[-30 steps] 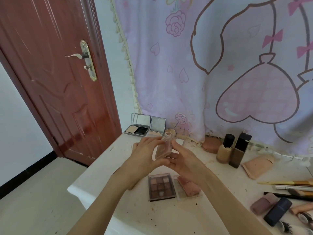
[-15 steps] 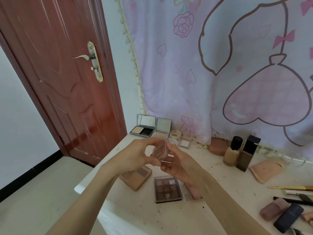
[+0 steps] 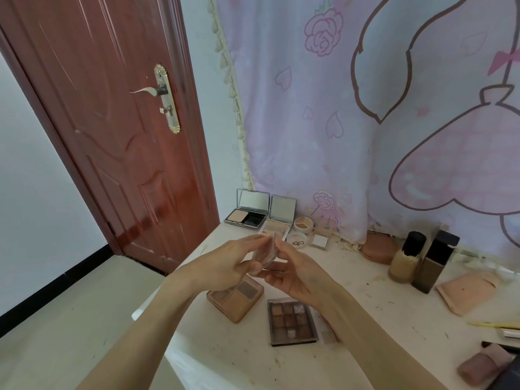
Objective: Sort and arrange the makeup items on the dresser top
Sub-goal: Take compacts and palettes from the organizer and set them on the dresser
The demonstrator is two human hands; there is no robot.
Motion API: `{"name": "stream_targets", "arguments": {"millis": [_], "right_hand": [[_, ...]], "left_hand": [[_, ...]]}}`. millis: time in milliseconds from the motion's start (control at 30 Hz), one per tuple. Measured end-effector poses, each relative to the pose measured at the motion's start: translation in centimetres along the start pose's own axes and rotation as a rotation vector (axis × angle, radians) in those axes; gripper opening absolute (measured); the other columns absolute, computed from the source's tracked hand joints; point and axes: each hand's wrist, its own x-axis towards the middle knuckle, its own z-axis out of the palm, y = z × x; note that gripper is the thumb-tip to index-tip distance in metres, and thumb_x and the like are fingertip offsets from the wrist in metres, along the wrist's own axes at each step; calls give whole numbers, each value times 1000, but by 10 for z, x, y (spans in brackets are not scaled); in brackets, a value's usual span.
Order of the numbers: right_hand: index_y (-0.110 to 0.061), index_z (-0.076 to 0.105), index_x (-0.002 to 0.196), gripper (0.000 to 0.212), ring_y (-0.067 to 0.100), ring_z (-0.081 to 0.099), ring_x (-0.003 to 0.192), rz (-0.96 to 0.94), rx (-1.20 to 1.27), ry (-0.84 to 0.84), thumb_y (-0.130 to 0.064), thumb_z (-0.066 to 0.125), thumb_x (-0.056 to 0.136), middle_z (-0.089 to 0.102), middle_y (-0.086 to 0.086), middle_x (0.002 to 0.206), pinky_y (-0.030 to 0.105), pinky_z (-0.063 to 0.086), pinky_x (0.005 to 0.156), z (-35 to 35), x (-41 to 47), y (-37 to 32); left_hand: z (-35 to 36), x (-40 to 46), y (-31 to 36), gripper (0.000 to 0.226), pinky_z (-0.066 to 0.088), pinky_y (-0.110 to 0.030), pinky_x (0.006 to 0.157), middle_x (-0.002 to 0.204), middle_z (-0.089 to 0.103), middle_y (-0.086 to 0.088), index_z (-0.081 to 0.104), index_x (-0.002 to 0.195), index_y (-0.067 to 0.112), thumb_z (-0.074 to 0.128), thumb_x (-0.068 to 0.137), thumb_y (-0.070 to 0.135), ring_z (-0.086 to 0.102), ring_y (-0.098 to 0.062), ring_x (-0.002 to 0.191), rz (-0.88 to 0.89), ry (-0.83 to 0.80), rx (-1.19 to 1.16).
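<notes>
Presently:
Compact (image 3: pixel 265 253): clear case, tilted on edge, above worktop (image 3: pixel 365 302).
Left hand (image 3: pixel 225 266): pinching its left side.
Right hand (image 3: pixel 298 273): pinching its right side, equally near.

A home bedroom, told by the red-brown wooden door (image 3: pixel 112 130) at 10 o'clock, the pink cartoon curtain (image 3: pixel 365 122) at 1 o'clock and a white worktop (image 3: pixel 239 347) strewn with makeup palettes (image 3: pixel 291 320) and foundation bottles (image 3: pixel 406 257).

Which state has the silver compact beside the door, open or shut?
Open: the silver compact has its mirrored lid standing upright, with the beige powder pan exposed.
</notes>
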Motion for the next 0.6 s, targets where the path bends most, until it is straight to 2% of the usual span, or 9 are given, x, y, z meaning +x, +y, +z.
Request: {"name": "stream_targets", "arguments": {"millis": [133,200,300,400,433,500,600], "right_hand": [[-4,64,101,29,29,67,73,-12,27,0,-30,53,93,69,13,80,23,49,54,7,12,1],[-1,63,101,31,31,68,74,-10,47,-1,-30,52,93,68,17,85,23,49,52,8,18,0],[2,61,107,36,35,67,83,15,81,-22,-30,53,93,68,24,93,23,52,55,6,26,-1],[2,57,116,38,41,63,101,39,105,-58,-27,55,91,65,27,108,30,56,64,3,36,-1],[2,56,117,36,41,62,103,54,115,-69,-24,54,92,64,28,109,31,56,65,3,40,0],[3,56,115,29,36,67,93,84,117,-93,-18,49,96,67,25,104,33,57,67,4,48,1],[0,58,110,20,28,69,84,70,55,-79,-8,44,98,69,19,96,33,58,68,9,65,5]], "left_hand": [[0,4,-14,51,19,6,91,135,27,24,24,145,22,39,98,8,32,-3,130,-26,-1,-46],[-6,5,-20,49,22,5,93,135,35,20,27,143,24,37,98,6,35,2,127,-16,8,-71],[-18,6,-29,43,25,-1,98,133,47,17,35,139,27,35,99,9,37,10,123,11,34,-94],[-26,9,-42,40,29,-1,95,125,53,21,43,133,27,38,98,8,43,14,117,-30,88,-132],[-28,11,-47,38,31,-1,93,122,56,18,49,130,24,39,98,7,47,12,114,-57,133,-137],[-32,17,-58,32,35,1,86,117,63,6,60,122,13,41,97,5,56,1,108,-125,233,-117],[-38,28,-73,31,36,3,78,109,67,1,66,112,9,41,96,0,60,-8,101,-190,318,-26]]}}
